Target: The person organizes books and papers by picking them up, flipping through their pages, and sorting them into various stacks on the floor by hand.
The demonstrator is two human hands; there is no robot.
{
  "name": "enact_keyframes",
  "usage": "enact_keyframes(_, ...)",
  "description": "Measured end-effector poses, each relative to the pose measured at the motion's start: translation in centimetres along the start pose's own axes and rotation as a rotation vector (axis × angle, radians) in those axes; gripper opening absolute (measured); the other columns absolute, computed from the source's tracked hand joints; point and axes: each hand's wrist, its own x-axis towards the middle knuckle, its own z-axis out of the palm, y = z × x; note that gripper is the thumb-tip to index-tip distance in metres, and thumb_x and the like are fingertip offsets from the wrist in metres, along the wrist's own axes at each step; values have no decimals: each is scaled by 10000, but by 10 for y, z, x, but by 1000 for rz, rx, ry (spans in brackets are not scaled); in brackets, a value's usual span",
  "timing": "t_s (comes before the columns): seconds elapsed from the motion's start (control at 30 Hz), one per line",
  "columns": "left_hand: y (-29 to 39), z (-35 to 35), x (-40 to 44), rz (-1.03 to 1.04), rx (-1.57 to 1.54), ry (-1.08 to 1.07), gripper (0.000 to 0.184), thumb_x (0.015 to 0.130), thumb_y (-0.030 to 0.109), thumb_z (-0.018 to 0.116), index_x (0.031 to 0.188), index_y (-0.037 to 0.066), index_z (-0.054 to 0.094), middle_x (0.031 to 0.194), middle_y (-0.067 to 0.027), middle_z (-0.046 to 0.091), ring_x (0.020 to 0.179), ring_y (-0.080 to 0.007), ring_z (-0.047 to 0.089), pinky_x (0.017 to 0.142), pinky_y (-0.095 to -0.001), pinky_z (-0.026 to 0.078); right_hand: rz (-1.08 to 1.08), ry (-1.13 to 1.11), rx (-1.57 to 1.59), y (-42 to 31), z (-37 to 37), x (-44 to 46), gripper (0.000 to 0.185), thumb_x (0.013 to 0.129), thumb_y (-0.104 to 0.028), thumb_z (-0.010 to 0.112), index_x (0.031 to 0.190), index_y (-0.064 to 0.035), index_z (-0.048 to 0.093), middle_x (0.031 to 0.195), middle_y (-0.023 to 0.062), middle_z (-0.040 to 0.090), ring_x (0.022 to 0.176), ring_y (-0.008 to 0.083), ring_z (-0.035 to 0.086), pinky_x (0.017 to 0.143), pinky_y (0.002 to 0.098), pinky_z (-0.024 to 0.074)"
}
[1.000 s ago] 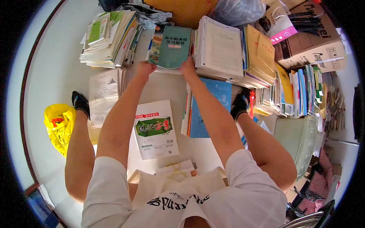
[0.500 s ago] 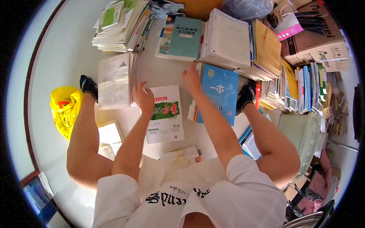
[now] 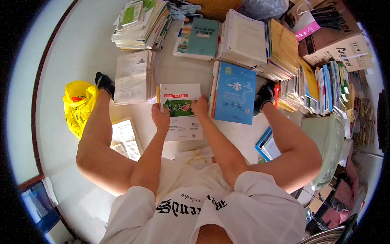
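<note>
Between my hands is a white book [image 3: 178, 109] with a green band and red lettering across its cover. My left hand [image 3: 161, 116] is closed on its left edge, and my right hand [image 3: 199, 107] grips the opposite edge. A thin yellow-orange edge shows at the book's upper left. Right beside my right hand stands a book stack topped by a blue book [image 3: 235, 93]. Left of my left hand is a pile of printed papers [image 3: 133, 77].
Farther off are a mixed book pile [image 3: 140, 26], a teal book [image 3: 203, 37], a white paper stack [image 3: 245, 36] and brown envelopes [image 3: 284, 46]. A yellow bag [image 3: 80, 106] lies left, an open booklet [image 3: 126, 138] by my left leg. A green bin [image 3: 325, 140] and cardboard box [image 3: 339, 46] are right.
My right hand has come down from near the blue book's stack onto the white book's right edge. My left hand now holds its left edge. The view has shifted slightly.
</note>
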Motion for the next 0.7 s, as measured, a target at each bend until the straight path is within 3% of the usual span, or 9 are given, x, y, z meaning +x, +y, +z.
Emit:
enact_keyframes(0.07,-7,6,-1,-122,-146,-137,618,841,235,688,1339,-68,482,1304,-272,555,1248,-409,496,1069,-461,383,59,-8,65,9,2,2,394,828,-158,647,1112,96,547,1154,339,594,1043,463,607,911,500,495)
enact_keyframes(0.17,-84,43,36,242,-28,-39,685,891,248,704,1435,-44,407,1369,-234,556,1241,-366,554,1032,-437,433,97,-54,30,-17,-28,-4,477,836,-178,656,1210,78,505,1155,332,611,1082,465,607,919,504,494)
enact_keyframes(0.23,-91,47,55,83,-670,-262,687,928,196,684,1495,-6,352,1320,-163,609,1164,-264,608,976,-382,477,88,-175,161,-27,-45,-7,580,888,-288,642,1300,70,446,1172,320,622,1117,460,597,937,492,488)
enact_keyframes(0.3,7,-18,26,-116,-772,-347,591,957,170,661,1471,29,407,1245,-86,636,1100,-150,591,929,-300,486,116,-95,123,-10,-24,-1,602,909,-364,622,1297,68,462,1169,313,628,1121,455,598,936,483,490)
enact_keyframes(0.43,30,-40,57,6,-998,-451,489,961,185,653,1395,42,479,1234,-69,634,1097,-160,593,919,-309,487,104,-81,351,-18,-41,3,699,943,-555,557,1272,61,527,1173,298,636,1090,443,616,923,450,494)
enact_keyframes(0.47,40,-43,68,68,-982,-411,482,963,185,649,1394,46,482,1243,-67,629,1101,-163,591,920,-311,487,214,-137,288,-23,-47,6,590,952,-473,611,1248,36,575,1131,235,673,1012,338,663,872,396,516)
enact_keyframes(0.57,56,-34,105,121,-1030,-410,479,964,174,641,1401,63,479,1247,-60,625,1093,-168,594,922,-308,484,70,-357,648,12,-37,25,655,898,-498,686,1263,35,578,1131,209,685,976,307,679,879,420,523)
enact_keyframes(0.6,66,-32,112,123,-1056,-369,477,963,163,639,1403,75,478,1242,-63,626,1097,-170,596,915,-309,491,67,-415,842,4,-52,23,545,908,-395,711,1262,2,593,1073,146,704,923,234,681,829,390,536)
enact_keyframes(0.7,103,-30,134,33,-1062,-337,436,954,151,647,1362,99,501,1206,-72,642,1078,-177,612,893,-323,515,116,-324,774,-37,-95,36,501,928,-346,691,1287,-16,578,1083,138,697,906,228,682,817,383,541)
